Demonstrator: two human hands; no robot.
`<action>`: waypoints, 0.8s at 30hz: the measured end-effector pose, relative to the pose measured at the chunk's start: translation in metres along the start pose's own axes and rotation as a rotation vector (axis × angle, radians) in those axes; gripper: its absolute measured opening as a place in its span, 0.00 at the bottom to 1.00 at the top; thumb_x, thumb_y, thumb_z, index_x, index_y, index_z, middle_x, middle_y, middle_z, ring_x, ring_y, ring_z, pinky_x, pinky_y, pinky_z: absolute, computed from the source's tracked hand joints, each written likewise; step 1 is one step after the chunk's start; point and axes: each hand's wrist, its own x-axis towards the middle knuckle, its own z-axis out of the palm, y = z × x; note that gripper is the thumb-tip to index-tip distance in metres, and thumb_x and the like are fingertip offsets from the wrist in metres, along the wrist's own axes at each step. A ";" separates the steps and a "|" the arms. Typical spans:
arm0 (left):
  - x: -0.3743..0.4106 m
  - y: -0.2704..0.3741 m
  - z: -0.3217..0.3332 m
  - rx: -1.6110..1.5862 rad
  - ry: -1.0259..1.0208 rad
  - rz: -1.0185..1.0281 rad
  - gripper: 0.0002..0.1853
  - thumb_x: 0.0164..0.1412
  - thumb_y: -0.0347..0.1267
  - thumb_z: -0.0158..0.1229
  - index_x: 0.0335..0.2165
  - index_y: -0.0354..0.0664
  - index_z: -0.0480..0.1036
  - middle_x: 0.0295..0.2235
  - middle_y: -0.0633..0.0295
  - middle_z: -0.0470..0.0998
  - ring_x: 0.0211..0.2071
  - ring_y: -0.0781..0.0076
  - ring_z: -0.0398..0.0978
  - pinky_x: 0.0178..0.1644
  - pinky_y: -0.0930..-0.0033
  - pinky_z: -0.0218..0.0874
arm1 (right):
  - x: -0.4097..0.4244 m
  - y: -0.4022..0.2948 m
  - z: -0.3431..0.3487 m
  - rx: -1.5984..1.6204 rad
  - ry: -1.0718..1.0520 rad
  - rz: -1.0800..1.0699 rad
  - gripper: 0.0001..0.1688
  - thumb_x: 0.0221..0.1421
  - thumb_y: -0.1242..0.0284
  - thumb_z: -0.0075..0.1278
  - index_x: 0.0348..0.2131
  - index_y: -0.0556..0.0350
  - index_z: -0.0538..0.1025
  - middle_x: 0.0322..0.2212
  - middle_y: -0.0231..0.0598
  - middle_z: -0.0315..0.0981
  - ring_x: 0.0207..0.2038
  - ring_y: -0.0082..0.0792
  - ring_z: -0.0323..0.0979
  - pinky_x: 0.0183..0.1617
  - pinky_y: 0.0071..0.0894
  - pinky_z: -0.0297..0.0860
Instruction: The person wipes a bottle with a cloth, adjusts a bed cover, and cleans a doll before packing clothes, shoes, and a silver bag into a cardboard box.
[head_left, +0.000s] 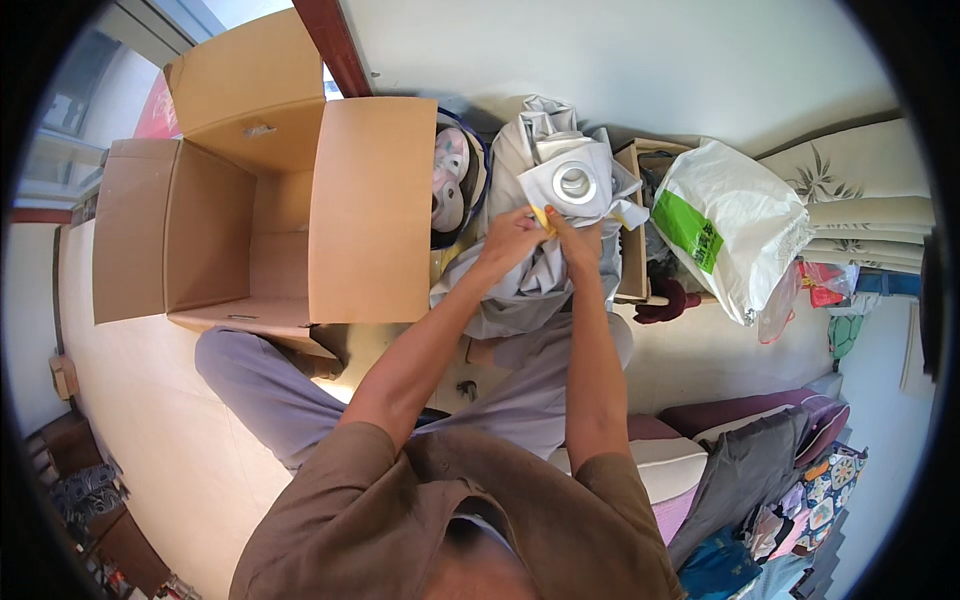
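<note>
A bundle of pale grey curtain fabric (517, 277) with metal eyelet rings (575, 182) lies in front of me, between a large cardboard box and a smaller box. Both hands are at its upper part, just below the rings. My left hand (514, 238) pinches a yellow strip (541, 219) at the fabric's edge. My right hand (577, 241) grips the fabric beside it, thumb on the same strip, its fingers partly hidden by the cloth.
An open cardboard box (281, 232) stands at left. Near the wall is a blue-rimmed container (487, 169) with shoes (450, 180). To the right are a small open box (634, 255) and a white plastic bag (727, 217). A cushioned seat (667, 469) holding clothes stands lower right.
</note>
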 end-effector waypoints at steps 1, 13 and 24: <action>-0.001 -0.010 -0.006 0.155 0.192 0.075 0.31 0.42 0.33 0.68 0.47 0.35 0.71 0.37 0.55 0.74 0.38 0.65 0.71 0.44 0.64 0.63 | -0.005 -0.001 0.003 -0.122 0.071 -0.030 0.57 0.34 0.61 0.72 0.59 0.61 0.61 0.47 0.55 0.73 0.47 0.53 0.74 0.53 0.40 0.67; -0.005 -0.001 0.001 0.269 0.010 0.148 0.71 0.32 0.61 0.71 0.65 0.36 0.43 0.63 0.43 0.53 0.64 0.53 0.51 0.66 0.53 0.37 | -0.038 -0.034 -0.022 0.521 0.077 -0.020 0.19 0.47 0.84 0.60 0.42 0.67 0.77 0.39 0.39 0.78 0.39 0.29 0.75 0.46 0.27 0.69; -0.101 0.127 0.036 -0.018 -0.234 0.532 0.60 0.33 0.42 0.79 0.61 0.36 0.53 0.53 0.54 0.67 0.55 0.63 0.65 0.58 0.64 0.57 | -0.092 -0.157 -0.086 0.664 0.037 -0.362 0.20 0.48 0.84 0.60 0.43 0.69 0.76 0.41 0.39 0.76 0.41 0.28 0.73 0.50 0.29 0.69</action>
